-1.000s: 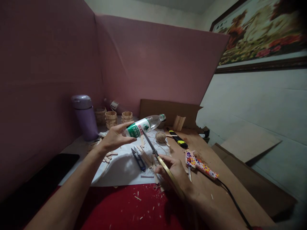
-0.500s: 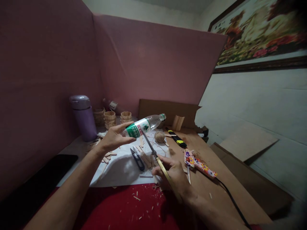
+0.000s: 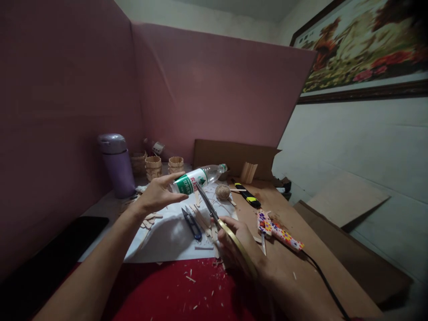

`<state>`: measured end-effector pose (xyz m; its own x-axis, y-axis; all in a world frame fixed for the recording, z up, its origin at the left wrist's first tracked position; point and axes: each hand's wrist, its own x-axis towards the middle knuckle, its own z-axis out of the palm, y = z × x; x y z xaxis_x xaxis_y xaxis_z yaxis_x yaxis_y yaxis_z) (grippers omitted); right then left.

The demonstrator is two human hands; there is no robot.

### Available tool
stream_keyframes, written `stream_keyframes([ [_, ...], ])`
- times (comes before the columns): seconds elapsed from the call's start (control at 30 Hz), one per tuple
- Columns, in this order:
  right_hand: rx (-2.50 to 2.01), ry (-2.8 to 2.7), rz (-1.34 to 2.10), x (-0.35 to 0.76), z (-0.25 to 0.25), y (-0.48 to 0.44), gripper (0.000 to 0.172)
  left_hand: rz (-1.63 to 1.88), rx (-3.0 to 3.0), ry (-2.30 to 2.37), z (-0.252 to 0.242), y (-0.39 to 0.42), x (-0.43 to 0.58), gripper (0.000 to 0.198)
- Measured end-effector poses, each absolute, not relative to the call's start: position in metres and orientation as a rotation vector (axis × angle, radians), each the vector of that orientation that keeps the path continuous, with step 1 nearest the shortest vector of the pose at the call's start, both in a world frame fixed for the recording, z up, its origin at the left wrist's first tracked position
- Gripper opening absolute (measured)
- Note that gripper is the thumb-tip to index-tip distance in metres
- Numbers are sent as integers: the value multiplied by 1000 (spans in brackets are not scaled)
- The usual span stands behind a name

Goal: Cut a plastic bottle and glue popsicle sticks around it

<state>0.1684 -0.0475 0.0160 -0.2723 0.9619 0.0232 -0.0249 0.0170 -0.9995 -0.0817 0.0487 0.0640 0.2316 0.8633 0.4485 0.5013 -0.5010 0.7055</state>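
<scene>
Gripped around its base by my left hand (image 3: 162,192), a clear plastic bottle (image 3: 191,180) with a green and white label lies tilted, its neck toward the upper right. My right hand (image 3: 242,243) is closed on gold-handled scissors (image 3: 214,213), whose blade tips reach the lower side of the label; whether they touch it I cannot tell. Beneath the bottle, blue thread snips (image 3: 191,223) and loose wooden sticks (image 3: 202,220) rest on white paper (image 3: 160,243). A ball of twine (image 3: 222,192) sits just beyond the scissors.
To the right lie a black and yellow utility knife (image 3: 246,195) and a flower-patterned glue gun (image 3: 279,231) with a cord. Small wooden cups (image 3: 153,167) and a purple flask (image 3: 117,165) stand at the back left. Wood scraps litter the red cloth (image 3: 174,290).
The bottle's neck has dipped slightly and shifted a little left. The scissors have rolled in my right hand, so their gold handle loops show more, and their tips moved slightly left.
</scene>
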Motion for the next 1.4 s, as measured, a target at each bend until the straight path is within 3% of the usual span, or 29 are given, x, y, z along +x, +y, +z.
stream_keyframes([
  [0.33,-1035,-1391,1418,170,19,-51,79,1084,2087,1296,67,45,-80,76],
  [0.57,-1093,-1390,1346,170,14,-46,53,1080,2021,1284,68,42,-77,76],
  [0.8,-1134,-1436,1303,169,21,-52,40,1098,1985,1237,66,44,-76,78],
  [1.23,-1056,-1321,1498,167,16,-48,87,1132,2019,1299,66,46,-81,77],
  [1.4,-1028,-1362,1449,167,17,-48,86,1059,1919,1246,67,45,-80,80],
])
